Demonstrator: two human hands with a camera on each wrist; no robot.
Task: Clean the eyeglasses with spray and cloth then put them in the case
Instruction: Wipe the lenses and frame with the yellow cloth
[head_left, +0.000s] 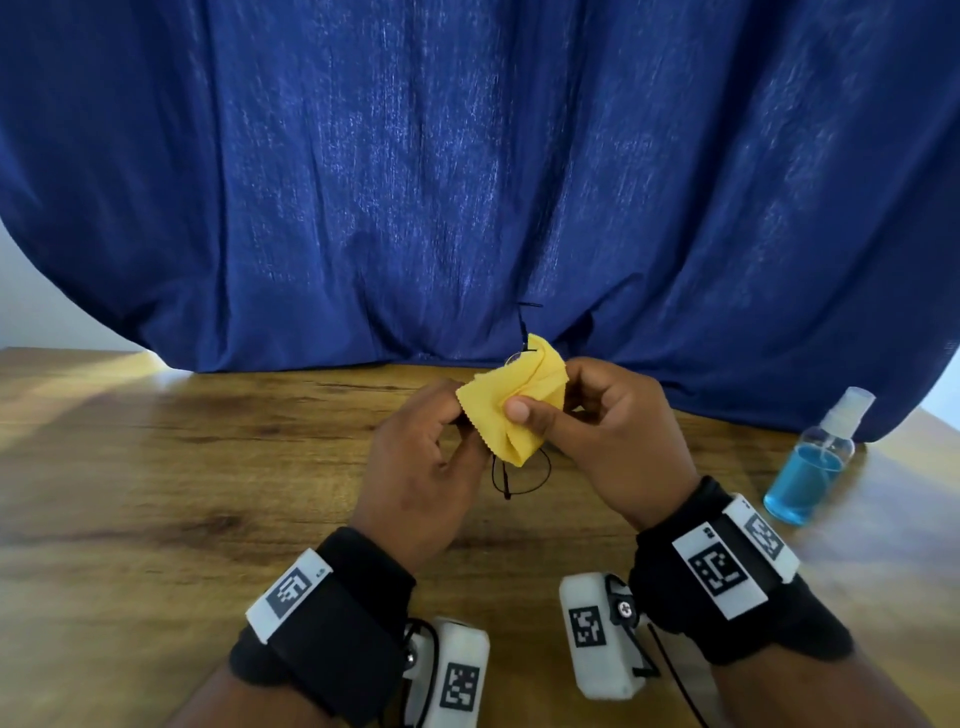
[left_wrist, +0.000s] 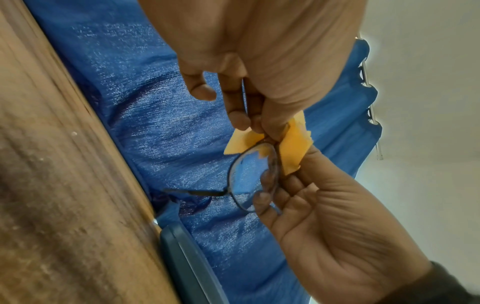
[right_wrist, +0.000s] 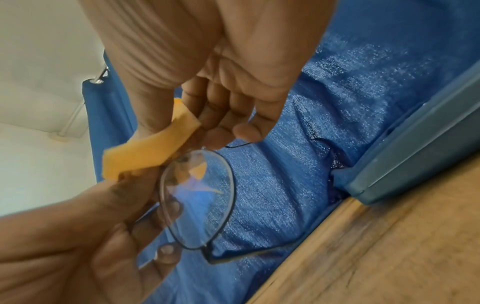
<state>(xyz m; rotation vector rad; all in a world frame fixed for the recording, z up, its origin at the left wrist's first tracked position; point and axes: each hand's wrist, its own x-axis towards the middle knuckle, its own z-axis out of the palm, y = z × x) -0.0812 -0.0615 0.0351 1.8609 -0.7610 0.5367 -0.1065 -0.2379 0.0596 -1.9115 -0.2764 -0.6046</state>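
Note:
Thin dark-rimmed eyeglasses (head_left: 522, 475) are held upright above the table between both hands. A yellow cloth (head_left: 514, 400) is wrapped over the upper lens; the lower lens hangs bare. My left hand (head_left: 457, 415) grips the frame from the left. My right hand (head_left: 540, 415) pinches the cloth, thumb in front. The left wrist view shows the bare lens (left_wrist: 249, 174), the cloth (left_wrist: 293, 152) and the pinching fingers (left_wrist: 254, 125). In the right wrist view, cloth (right_wrist: 145, 152) sits at the top of a lens (right_wrist: 200, 205). A blue-grey case (left_wrist: 187, 263) lies by the curtain; the head view hides it.
A clear spray bottle (head_left: 810, 467) of blue liquid stands at the right on the wooden table (head_left: 208, 467). A blue curtain (head_left: 467, 182) hangs along the table's far edge. The case (right_wrist: 415, 160) lies at the curtain's foot.

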